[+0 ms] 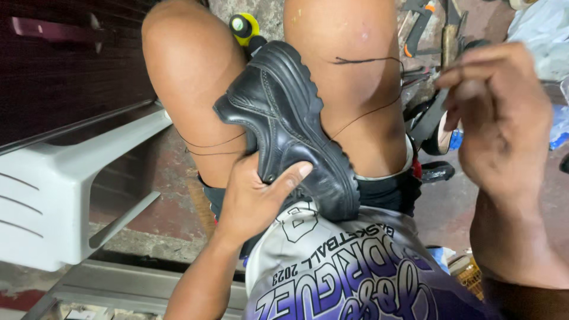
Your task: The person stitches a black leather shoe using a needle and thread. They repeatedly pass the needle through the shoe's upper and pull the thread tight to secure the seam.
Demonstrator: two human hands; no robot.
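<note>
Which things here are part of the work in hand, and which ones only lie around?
In use:
black shoe between the knees
left hand holding it
right hand pulling the dark thread

Lying about:
white plastic chair
yellow-capped tool
tools on the floor

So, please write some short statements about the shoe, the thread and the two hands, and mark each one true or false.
1. The black shoe lies between the person's knees. True.
2. The left hand holds the shoe from below, thumb on its side. True.
3. The right hand rests flat on the shoe. False: it is raised off to the side, apart from the shoe, fingers pinched together.
4. A dark thread runs across the right knee. True.
5. The shoe is white with laces untied. False: it is black leather with a ridged sole.
</note>
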